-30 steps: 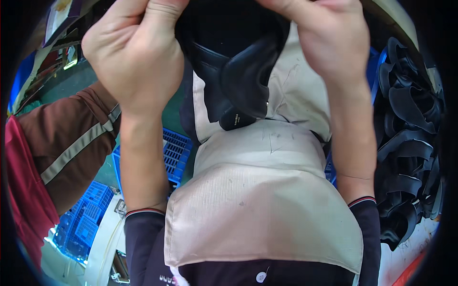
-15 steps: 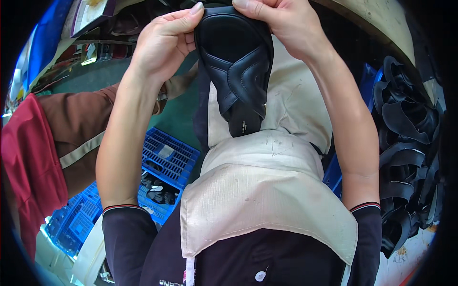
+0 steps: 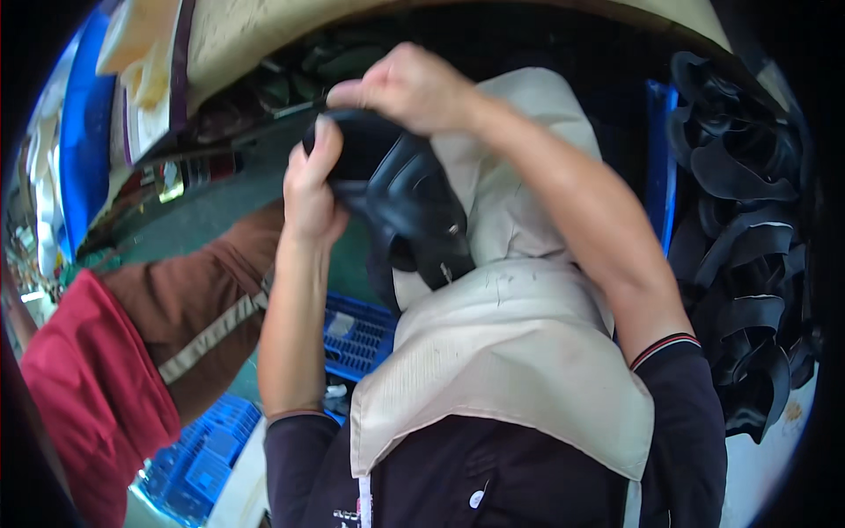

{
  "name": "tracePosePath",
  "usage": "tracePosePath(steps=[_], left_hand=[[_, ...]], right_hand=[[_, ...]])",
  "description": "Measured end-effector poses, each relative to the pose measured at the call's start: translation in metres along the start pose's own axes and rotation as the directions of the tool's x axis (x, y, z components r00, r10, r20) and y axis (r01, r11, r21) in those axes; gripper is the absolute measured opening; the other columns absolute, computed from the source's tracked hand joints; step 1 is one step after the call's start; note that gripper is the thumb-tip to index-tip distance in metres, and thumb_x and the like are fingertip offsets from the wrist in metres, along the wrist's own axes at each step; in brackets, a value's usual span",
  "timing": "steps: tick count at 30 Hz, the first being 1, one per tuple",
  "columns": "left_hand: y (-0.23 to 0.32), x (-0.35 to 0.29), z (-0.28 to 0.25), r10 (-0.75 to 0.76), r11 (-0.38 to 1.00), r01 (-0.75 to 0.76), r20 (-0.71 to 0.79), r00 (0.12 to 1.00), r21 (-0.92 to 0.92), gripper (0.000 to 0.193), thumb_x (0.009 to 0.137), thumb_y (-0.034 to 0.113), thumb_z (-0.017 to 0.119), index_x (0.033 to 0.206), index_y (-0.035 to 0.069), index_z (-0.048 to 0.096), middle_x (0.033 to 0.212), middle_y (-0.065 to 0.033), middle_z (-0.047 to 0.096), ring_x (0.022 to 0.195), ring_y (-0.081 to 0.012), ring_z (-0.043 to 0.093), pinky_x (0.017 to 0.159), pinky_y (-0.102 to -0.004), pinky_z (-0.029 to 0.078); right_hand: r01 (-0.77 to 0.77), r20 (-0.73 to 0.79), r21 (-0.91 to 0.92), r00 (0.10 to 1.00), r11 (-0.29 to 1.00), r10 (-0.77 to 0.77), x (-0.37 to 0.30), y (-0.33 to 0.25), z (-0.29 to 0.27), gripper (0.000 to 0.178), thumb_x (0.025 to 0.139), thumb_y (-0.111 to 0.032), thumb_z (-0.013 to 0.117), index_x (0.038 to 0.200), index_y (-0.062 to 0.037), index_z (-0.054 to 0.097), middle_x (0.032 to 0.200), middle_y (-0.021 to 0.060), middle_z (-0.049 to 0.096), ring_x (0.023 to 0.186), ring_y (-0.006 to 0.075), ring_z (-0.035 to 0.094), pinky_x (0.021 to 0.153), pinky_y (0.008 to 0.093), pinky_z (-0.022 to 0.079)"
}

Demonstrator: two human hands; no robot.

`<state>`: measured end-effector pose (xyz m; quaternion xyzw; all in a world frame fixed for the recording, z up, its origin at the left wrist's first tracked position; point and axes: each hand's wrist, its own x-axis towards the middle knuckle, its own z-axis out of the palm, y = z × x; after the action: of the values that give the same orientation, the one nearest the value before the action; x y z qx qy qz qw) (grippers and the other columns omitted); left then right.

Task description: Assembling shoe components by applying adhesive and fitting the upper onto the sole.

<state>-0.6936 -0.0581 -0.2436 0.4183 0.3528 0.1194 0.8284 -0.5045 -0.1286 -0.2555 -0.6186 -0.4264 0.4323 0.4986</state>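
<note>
A black sandal (image 3: 409,189) with crossed, stitched straps lies tilted over my apron-covered lap, its toe end up and to the left and its heel down and to the right. My left hand (image 3: 310,189) grips the toe end at its left edge, thumb on top. Blurred by motion, my right hand (image 3: 409,92) is closed at the toe's upper edge, its thumb pointing left. The fingers of that hand are partly hidden. The heel end rests against my beige apron (image 3: 519,352).
Black strap uppers (image 3: 744,238) are piled at the right. Blue plastic crates (image 3: 207,449) stand at the lower left and beside my left forearm. A person in a red garment (image 3: 92,387) and brown trousers is close on the left. A pale table edge (image 3: 264,44) curves across the top.
The sandal has tilted, its toe shifting left and down. My right hand has swung left across the toe, and my left hand has come lower. The whole view has shifted.
</note>
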Motion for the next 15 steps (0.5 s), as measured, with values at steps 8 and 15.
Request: tracePosePath(steps=[8, 15], left_hand=[[-0.023, -0.009, 0.016, -0.020, 0.980, -0.005, -0.126, 0.992, -0.199, 0.057, 0.107, 0.050, 0.047, 0.123, -0.002, 0.064, 0.112, -0.0133, 0.074, 0.093, -0.0222, 0.074, 0.082, -0.0319, 0.058], [-0.043, -0.015, 0.025, -0.009, 0.942, -0.050, -0.173, 0.985, -0.330, 0.067, 0.103, 0.062, 0.046, 0.130, 0.003, 0.063, 0.121, -0.0111, 0.072, 0.101, -0.0229, 0.072, 0.089, -0.0332, 0.056]], right_hand=[[-0.160, 0.008, 0.189, 0.987, 0.969, 0.162, -0.031, 0.014, -0.011, 0.053, 0.097, -0.030, 0.067, 0.055, 0.0006, 0.055, 0.052, -0.0069, 0.042, 0.048, 0.0077, 0.033, 0.045, 0.0255, 0.032], [-0.170, -0.081, 0.211, 0.978, 0.962, 0.191, -0.040, 0.032, 0.001, 0.055, 0.097, -0.032, 0.068, 0.052, -0.0047, 0.054, 0.052, -0.0062, 0.038, 0.048, 0.0085, 0.032, 0.045, 0.0251, 0.032]])
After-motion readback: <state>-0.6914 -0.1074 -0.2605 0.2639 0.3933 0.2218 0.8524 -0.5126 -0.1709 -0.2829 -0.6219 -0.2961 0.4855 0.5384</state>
